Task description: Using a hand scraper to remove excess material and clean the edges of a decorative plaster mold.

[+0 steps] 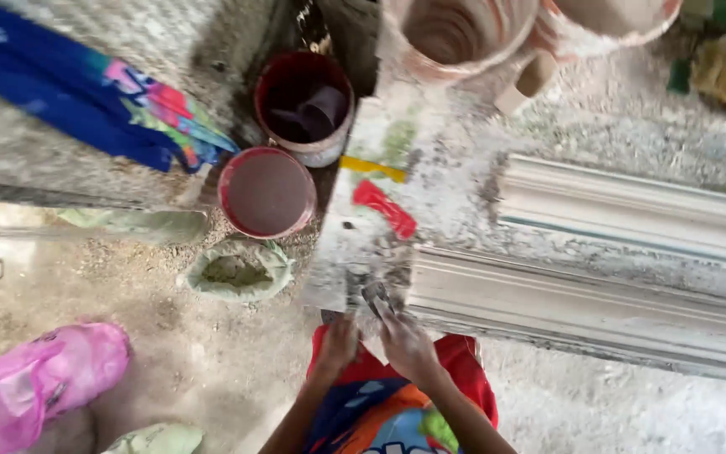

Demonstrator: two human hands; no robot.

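Head view: left hand (335,345) and right hand (405,343) meet at the near end of the white moulding (586,307), the right hand's fingers closed on a small grey scraper (376,298); whether the left hand grips anything I cannot tell. Judgement: keep the scraper flat, steady with the left hand, and stay clear of the red paint tins (267,192).

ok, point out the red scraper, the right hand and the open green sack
red scraper (386,209), head view, middle of its flat body.
right hand (407,345), head view, back of the hand.
open green sack (272,267), head view, rolled rim on its right side.
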